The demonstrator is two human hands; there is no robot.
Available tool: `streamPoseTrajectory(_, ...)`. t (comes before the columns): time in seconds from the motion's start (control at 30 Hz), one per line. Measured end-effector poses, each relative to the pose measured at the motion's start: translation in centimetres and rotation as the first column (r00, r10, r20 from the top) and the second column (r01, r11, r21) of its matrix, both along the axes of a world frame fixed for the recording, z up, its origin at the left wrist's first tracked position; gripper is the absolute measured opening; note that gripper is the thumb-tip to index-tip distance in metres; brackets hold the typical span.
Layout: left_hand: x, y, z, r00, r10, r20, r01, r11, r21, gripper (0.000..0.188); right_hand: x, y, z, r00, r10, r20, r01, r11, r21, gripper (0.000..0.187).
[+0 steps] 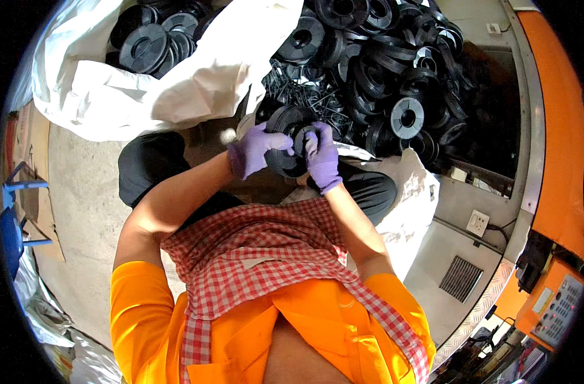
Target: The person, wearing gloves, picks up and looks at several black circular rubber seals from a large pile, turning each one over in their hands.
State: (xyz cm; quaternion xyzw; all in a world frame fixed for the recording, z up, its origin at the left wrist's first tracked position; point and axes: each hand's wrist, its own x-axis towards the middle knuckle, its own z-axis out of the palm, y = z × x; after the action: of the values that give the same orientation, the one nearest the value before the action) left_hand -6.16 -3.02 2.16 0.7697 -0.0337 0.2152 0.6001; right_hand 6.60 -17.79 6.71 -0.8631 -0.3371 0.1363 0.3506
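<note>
Holding black spool [291, 144] over lap, both purple-gloved hands clamped on it: left hand [257, 149] on rim, right hand [322, 155] at hub. Gloves may slip, spool could drop. Big spool pile [394, 70] on right looks loose, might slide down.

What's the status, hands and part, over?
Both hands gloved: left hand grips the black spool from the side, right hand pinches near its hub. Spool held over the lap. Spool pile and white sack close ahead, nothing blocking.
</note>
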Motion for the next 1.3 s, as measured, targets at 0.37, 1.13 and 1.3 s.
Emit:
streamPoseTrajectory(0.37,1.3,-2.6,5.1,0.897,-0.085,-0.435,-0.242,0.729,-0.641,0.050,0.2,-0.1,-0.1,0.717,0.036,-0.696,0.078,0.988,0.131,0.050)
streamPoseTrajectory(1.13,2.7,1.2,3.5,0.819,-0.386,-0.425,-0.155,0.564,-0.811,0.040,-0.3,-0.2,-0.2,0.872,0.467,0.145,-0.474,0.880,0.013,0.053)
streamPoseTrajectory(1.3,1.7,1.2,2.5,0.842,-0.477,-0.252,0.039,0.520,-0.853,0.047,2.2,-1.3,-1.0,0.677,0.719,0.157,-0.715,0.693,-0.090,0.056)
